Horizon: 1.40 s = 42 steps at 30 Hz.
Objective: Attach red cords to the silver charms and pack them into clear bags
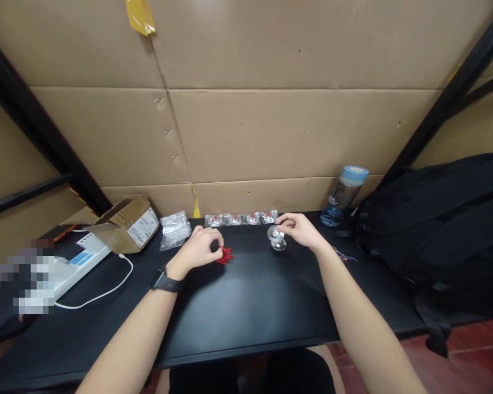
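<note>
I see soft light leave a pale sheen on the black surface (250, 314), edges stretched, far left pixelated.

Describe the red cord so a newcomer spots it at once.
On the black tabletop, find the left hand, with a black watch on its wrist. Its thumb and forefinger meet at a small tangle of thin red cord. Unlike the row of clear-wrapped round pieces behind, it's loose, stringy, red throughout.

The left hand (201, 247) partly hides the red string (227, 256); the right edge crops the bag (443, 230); the box label's (143, 227) print is too small to read.
</note>
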Each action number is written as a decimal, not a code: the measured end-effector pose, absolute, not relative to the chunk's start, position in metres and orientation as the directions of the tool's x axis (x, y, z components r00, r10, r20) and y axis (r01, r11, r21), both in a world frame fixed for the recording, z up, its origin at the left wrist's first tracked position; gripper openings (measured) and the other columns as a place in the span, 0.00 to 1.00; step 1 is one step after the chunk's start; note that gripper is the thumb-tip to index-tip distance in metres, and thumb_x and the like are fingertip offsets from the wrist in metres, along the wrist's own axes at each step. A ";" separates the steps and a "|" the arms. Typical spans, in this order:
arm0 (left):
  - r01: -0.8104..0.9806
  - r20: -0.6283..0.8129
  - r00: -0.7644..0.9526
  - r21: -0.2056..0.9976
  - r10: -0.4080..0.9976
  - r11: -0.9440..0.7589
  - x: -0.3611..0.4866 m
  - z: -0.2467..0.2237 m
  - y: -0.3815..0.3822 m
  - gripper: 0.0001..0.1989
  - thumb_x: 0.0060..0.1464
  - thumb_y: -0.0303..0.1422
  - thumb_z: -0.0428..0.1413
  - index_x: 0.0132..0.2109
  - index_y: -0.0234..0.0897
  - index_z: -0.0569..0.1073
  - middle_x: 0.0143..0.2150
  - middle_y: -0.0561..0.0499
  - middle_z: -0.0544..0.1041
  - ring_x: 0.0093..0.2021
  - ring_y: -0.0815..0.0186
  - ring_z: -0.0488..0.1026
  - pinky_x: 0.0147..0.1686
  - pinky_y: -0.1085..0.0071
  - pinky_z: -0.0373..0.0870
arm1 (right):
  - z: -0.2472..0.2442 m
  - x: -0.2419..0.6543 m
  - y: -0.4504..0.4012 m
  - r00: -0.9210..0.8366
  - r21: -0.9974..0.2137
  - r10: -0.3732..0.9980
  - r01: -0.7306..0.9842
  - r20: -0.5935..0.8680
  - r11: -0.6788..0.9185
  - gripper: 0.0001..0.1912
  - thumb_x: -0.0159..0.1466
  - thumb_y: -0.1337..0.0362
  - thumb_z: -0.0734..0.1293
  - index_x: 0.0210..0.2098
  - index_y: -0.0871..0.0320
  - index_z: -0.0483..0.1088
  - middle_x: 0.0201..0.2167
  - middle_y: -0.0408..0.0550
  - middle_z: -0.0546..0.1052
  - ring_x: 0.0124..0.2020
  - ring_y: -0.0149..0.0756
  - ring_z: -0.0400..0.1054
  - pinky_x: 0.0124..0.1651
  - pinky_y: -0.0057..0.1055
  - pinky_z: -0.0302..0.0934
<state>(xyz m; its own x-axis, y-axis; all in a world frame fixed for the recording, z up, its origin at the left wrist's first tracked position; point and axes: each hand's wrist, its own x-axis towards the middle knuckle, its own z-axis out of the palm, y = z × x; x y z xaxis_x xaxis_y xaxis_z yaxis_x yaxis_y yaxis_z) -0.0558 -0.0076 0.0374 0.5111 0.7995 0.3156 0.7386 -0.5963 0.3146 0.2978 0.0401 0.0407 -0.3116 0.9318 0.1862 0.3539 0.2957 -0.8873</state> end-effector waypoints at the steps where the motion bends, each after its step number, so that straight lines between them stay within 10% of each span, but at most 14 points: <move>1: 0.757 0.309 0.503 0.295 0.808 -0.584 -0.059 0.038 -0.007 0.05 0.51 0.33 0.57 0.36 0.40 0.76 0.40 0.51 0.80 0.42 0.60 0.74 0.50 0.63 0.60 | 0.037 0.305 0.045 -0.309 -0.856 0.938 0.430 0.159 0.287 0.18 0.57 0.54 0.75 0.39 0.61 0.76 0.26 0.47 0.81 0.28 0.37 0.74 0.33 0.29 0.62; 10: 0.802 0.197 0.516 0.230 0.834 -0.551 -0.060 0.032 -0.006 0.03 0.50 0.33 0.57 0.33 0.40 0.76 0.39 0.52 0.79 0.42 0.59 0.74 0.44 0.65 0.59 | 0.001 0.316 0.066 -0.330 -0.501 0.929 0.783 0.170 0.369 0.08 0.58 0.66 0.70 0.38 0.57 0.78 0.34 0.46 0.80 0.33 0.35 0.73 0.41 0.30 0.64; 17: 0.784 0.200 0.526 0.263 0.827 -0.562 -0.062 0.030 -0.004 0.05 0.53 0.35 0.57 0.33 0.40 0.77 0.39 0.50 0.79 0.42 0.59 0.74 0.45 0.65 0.60 | -0.012 0.292 0.086 -0.299 -0.315 0.905 0.865 0.301 0.391 0.26 0.70 0.65 0.59 0.66 0.50 0.63 0.69 0.53 0.64 0.67 0.50 0.58 0.62 0.50 0.57; 25: 0.707 0.305 0.551 0.323 0.776 -0.629 -0.059 0.030 -0.003 0.12 0.63 0.42 0.54 0.36 0.40 0.76 0.42 0.49 0.79 0.46 0.60 0.73 0.50 0.65 0.62 | -0.007 0.294 0.090 -0.235 -0.206 0.937 0.934 0.258 0.291 0.20 0.70 0.61 0.63 0.60 0.46 0.71 0.56 0.52 0.77 0.57 0.49 0.68 0.56 0.46 0.58; 42: 0.667 0.346 0.575 0.327 0.741 -0.670 -0.033 0.031 -0.015 0.10 0.67 0.36 0.51 0.41 0.42 0.77 0.42 0.50 0.80 0.46 0.61 0.74 0.51 0.63 0.63 | 0.027 0.262 0.044 -0.103 -0.714 0.837 0.472 0.538 0.517 0.09 0.62 0.61 0.69 0.37 0.57 0.80 0.32 0.50 0.83 0.32 0.39 0.76 0.39 0.32 0.69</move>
<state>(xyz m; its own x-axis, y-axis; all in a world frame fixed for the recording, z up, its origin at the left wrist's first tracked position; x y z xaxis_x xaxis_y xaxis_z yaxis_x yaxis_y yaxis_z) -0.0329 -0.0146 0.0305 0.5752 0.7412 0.3460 0.6665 -0.6699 0.3270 0.2620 0.0443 0.0269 -0.1033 0.8368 0.5377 0.4725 0.5170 -0.7138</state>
